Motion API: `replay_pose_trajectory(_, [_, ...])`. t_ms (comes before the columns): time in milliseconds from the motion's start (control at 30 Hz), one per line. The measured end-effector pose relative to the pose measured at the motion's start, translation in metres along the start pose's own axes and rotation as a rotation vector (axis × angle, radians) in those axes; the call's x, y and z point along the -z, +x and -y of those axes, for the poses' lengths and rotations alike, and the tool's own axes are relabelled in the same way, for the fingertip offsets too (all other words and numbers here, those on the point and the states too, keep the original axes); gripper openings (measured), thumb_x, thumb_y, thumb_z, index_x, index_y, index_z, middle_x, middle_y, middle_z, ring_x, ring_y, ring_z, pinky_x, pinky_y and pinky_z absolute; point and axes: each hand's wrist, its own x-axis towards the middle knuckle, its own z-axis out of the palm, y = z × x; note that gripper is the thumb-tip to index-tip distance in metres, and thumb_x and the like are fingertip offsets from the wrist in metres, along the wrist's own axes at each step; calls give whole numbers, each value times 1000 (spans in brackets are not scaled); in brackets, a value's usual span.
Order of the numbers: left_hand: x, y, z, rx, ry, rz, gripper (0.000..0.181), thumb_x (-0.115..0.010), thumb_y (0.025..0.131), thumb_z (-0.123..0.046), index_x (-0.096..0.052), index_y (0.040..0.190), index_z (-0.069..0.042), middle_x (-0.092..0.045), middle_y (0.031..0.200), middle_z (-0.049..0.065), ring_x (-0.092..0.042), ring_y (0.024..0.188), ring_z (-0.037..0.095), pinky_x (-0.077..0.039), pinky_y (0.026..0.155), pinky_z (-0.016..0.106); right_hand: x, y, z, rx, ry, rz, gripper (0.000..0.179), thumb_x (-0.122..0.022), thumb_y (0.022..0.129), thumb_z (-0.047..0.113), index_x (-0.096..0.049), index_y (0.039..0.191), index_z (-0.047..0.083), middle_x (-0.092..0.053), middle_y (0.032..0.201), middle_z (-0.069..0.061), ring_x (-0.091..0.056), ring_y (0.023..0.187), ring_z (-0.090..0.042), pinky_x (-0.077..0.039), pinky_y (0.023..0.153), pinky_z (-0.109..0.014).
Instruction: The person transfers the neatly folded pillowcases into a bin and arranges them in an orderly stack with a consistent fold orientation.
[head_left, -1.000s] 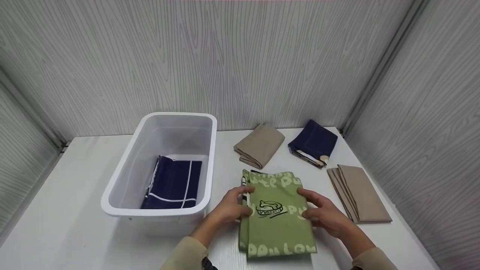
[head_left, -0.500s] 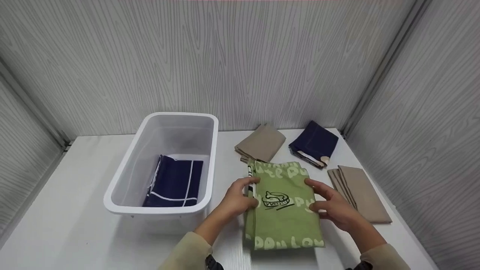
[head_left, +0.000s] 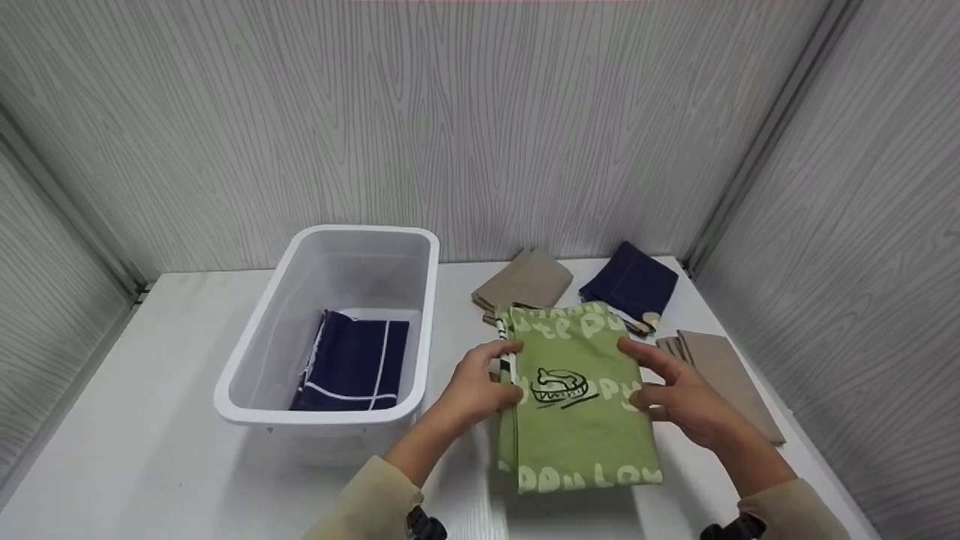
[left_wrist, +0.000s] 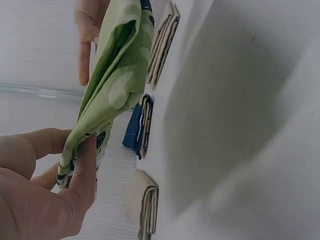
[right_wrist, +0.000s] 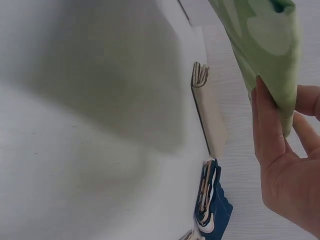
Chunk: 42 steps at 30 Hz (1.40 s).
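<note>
Head view: a folded green cotton cloth (head_left: 585, 431), with pale lettering and a black line drawing on its face, is held off the white tabletop (head_left: 187, 390) between a person's two hands. They are apart, one at either side edge — the left hand (head_left: 480, 386) pinches the edge with the striped black-and-white trim, thumb on the front face, and the right hand (head_left: 686, 394) pinches the opposite edge. Both wrist views show thumb and fingers closed about the fabric.

To the left of the cloth stands a white rectangular plastic tub (head_left: 322, 417), with a folded navy cloth with white lines (head_left: 352, 360) lying at its bottom. Behind the green cloth lie a folded tan cloth (head_left: 529, 279) and, farther right, a folded plain-topped navy cloth (head_left: 636, 281). A second folded tan cloth (head_left: 724, 367) lies beyond the right hand — partly hidden by it.
</note>
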Motion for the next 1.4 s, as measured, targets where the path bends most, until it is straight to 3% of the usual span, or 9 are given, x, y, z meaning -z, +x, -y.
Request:
replay_pose_trajectory(233, [3, -6, -18, -30, 53, -24, 69, -68, 73, 3, -56, 140, -9, -58, 129, 13, -61, 89, 19, -54, 69, 28, 1, -2, 14, 34, -11, -11, 81, -63, 87, -6, -31, 157, 19, -27, 154, -11, -64, 110, -24, -58, 84, -43])
replay_pose_trajectory(467, [10, -10, -36, -46, 55, -37, 67, -70, 75, 2, -57, 139, -10, -56, 129, 14, -59, 88, 19, -54, 66, 28, 1, -2, 27, 67, -17, 5, 82, -61, 87, -9, -29, 158, 16, -28, 152, -13, -63, 110, -22, -58, 80, -37])
replay_pose_trajectory(767, [23, -18, -55, -95, 89, -77, 66, -71, 74, 0, -59, 138, -11, -53, 126, 16, -59, 95, 24, -54, 73, 30, -4, 2, 44, 82, 19, 25, 82, -61, 86, -10, -30, 157, 16, -26, 154, -12, -65, 109, -22, -58, 79, -34])
replay_pose_trajectory(1133, [53, -27, -63, -92, -15, -88, 67, -68, 73, 5, -58, 138, -9, -53, 129, 12, -59, 84, 21, -55, 62, 28, -27, 17, 65, 115, 45, 63, 81, -60, 86, -11, -31, 157, 15, -29, 155, -15, -64, 109, -24, -58, 79, -35])
replay_pose_trajectory(1400, [74, -37, -65, -72, -90, -117, 69, -67, 73, 10, -58, 139, -9, -52, 125, 13, -57, 82, 23, -54, 61, 29, -46, 31, 76, 116, 65, 88, 79, -60, 86, -12, -35, 155, 16, -35, 149, -11, -64, 108, -23, -59, 80, -36])
